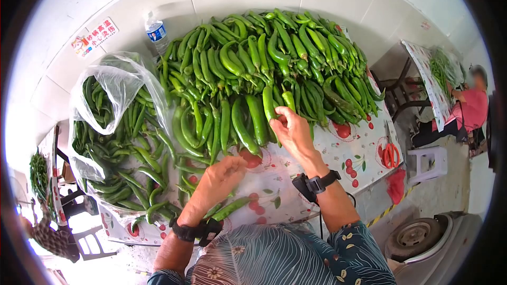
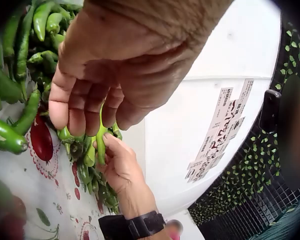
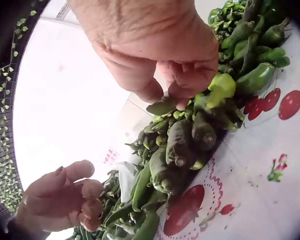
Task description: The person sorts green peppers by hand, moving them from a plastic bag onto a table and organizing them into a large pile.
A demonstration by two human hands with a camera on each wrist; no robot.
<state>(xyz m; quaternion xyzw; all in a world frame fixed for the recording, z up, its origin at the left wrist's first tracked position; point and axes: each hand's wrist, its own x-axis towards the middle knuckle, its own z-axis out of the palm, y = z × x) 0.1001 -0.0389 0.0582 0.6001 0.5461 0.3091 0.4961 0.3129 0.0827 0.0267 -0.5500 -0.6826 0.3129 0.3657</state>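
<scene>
Green pepper (image 1: 268,101), head view: at the fingertips of the right hand; long axis runs from the grip toward the pepper pile, leaning slightly left; whether its far end touches the pile, cannot tell.
Right hand (image 1: 294,133), head view: thumb and fingers drawn together on the pepper; nearer of the two.
Left hand (image 1: 224,175), head view: blurred, left and on the near side of the grip, apart from the pepper; nothing seen in it.
Pepper pile (image 1: 237,58), head view: beyond the grip and to both sides.
Plastic bag (image 1: 130,85), head view: well left of the grip.
Pepper, left wrist view: past the left fingertips, near upright in the right hand's pinch.
Left hand, left wrist view: fingers loosely bent, empty.
Pepper, right wrist view: pinched, one end jutting out, the other hidden by fingers.
</scene>
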